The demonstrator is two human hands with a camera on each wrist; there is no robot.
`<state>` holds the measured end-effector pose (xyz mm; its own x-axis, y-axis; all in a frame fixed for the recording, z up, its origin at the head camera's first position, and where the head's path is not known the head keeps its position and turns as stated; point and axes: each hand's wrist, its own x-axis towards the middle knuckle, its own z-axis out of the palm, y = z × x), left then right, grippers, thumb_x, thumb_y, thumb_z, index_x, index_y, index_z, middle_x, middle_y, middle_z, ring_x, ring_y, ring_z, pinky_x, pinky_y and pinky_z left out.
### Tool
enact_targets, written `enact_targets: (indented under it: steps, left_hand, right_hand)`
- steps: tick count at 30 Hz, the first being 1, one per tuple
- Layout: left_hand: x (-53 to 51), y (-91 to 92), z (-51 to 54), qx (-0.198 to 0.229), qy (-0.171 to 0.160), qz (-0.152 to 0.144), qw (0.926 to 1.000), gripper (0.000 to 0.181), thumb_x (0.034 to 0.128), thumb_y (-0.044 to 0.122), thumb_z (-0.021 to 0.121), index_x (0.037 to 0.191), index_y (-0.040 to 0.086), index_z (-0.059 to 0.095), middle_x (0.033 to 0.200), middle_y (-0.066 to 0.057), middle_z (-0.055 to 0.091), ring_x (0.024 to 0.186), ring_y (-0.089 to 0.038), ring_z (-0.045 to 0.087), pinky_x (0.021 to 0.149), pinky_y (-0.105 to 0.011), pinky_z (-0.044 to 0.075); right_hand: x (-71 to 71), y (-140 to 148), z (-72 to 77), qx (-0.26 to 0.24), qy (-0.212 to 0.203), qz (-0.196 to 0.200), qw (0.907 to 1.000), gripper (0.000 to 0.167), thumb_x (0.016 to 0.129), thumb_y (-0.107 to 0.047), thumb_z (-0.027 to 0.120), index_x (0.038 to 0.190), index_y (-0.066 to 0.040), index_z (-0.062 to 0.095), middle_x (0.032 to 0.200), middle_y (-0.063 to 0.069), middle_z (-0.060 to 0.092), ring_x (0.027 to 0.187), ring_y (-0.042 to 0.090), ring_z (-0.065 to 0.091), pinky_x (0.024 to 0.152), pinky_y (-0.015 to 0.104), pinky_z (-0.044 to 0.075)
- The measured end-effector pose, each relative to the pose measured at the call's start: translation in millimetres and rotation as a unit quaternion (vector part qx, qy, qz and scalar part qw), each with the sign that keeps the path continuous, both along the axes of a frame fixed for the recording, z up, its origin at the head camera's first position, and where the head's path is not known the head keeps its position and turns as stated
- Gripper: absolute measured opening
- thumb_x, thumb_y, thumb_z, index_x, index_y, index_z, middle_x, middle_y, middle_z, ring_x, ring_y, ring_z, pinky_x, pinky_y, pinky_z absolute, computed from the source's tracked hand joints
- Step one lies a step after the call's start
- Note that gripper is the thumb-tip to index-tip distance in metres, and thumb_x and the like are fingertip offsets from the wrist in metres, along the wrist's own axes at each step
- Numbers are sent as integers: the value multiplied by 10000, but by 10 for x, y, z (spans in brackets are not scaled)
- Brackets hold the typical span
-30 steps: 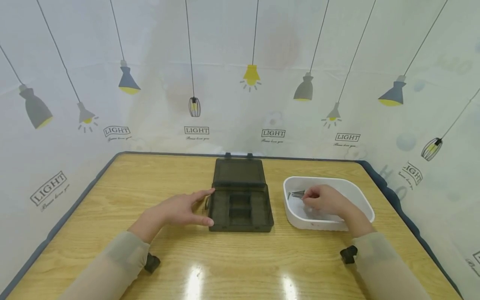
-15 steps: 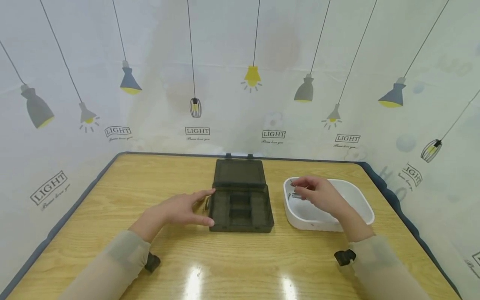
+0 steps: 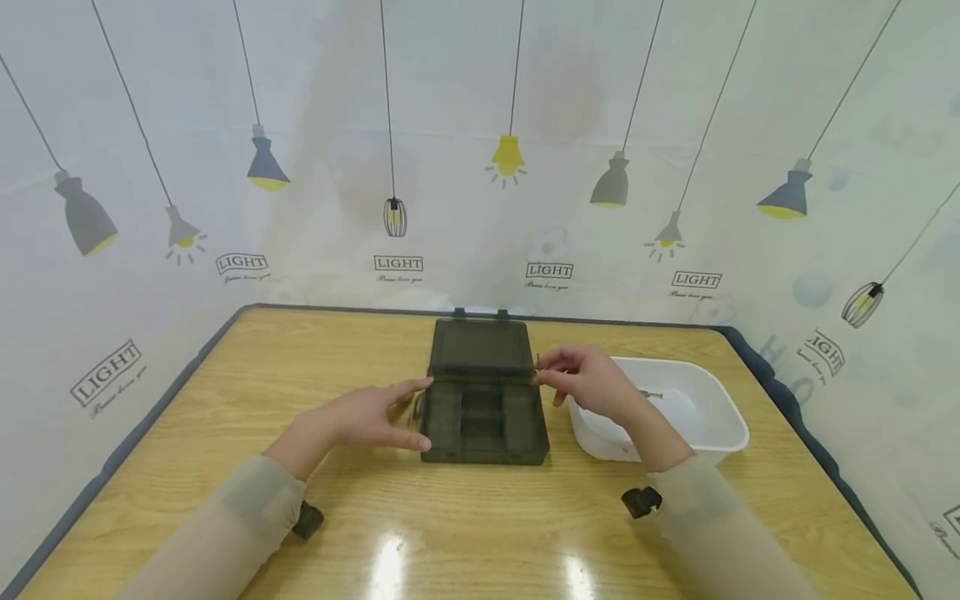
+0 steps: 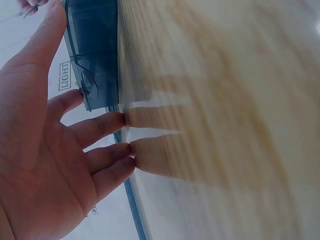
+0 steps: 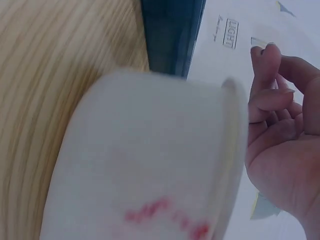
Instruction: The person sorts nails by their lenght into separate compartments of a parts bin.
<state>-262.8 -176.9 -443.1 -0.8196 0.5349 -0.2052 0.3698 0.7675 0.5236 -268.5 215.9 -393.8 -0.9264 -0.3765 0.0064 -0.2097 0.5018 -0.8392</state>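
A dark, see-through plastic box (image 3: 444, 421) with inner compartments lies with its lid (image 3: 480, 346) folded back in the head view. My left hand (image 3: 360, 419) rests against its left side, thumb and forefinger spread along the edge. The left wrist view shows the other fingers (image 4: 102, 125) straight, tips down at the table. Just off the box's right edge, my right hand (image 3: 592, 385) pinches a thin metal nail-like piece (image 4: 30, 11) between thumb and forefinger. In the white tray (image 3: 738, 417) lie several similar thin metal pieces (image 3: 651, 394), partly hidden by my right hand.
The box and tray stand apart on a wood-grain table (image 3: 450, 517), the tray on the right. Behind them rises a pale curtain (image 3: 480, 217) printed with lamps. Red marks (image 5: 150, 209) show on the tray's outer wall in the right wrist view.
My right hand has lifted the thin metal piece out of the tray and carried it left to the box's right edge. My left hand has stayed at the box.
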Motion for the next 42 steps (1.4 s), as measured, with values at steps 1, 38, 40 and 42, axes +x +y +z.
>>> enact_targets:
  steps: [1,38,40,42]
  left_hand:
    - [-2,0,-2,2,0,1,10000,1108,893,780,758,1768,378,210,1709,-192,480,1462,-423,594,1171,-643,494]
    - [13,-1,23,-34,-63,16,10000,1102,894,804,736,1767,373,219,1696,-198,493,1497,-421,563,1151,-644,508]
    - [16,2,28,-27,-80,25,10000,1102,893,804,737,1767,375,219,1698,-199,490,1501,-423,558,1155,-646,504]
    - [19,5,32,-27,-89,28,10000,1101,893,806,735,1766,380,216,1701,-199,487,1505,-423,554,1159,-650,500]
  right_hand:
    - [-6,-46,-9,10,-33,18,10000,267,1081,-227,722,1263,-31,730,1183,218,801,814,368,758,570,268,499]
    - [105,-1062,-259,263,-448,752,9958,124,1039,-224,780,1107,-122,763,995,73,821,617,185,737,811,313,627]
    - [104,-1061,-270,247,-473,742,9958,127,1039,-224,780,1113,-122,763,996,69,825,620,194,740,811,315,627]
    - [105,-1054,-280,214,-515,719,9959,136,1038,-228,781,1123,-123,764,1000,66,828,626,199,744,790,309,616]
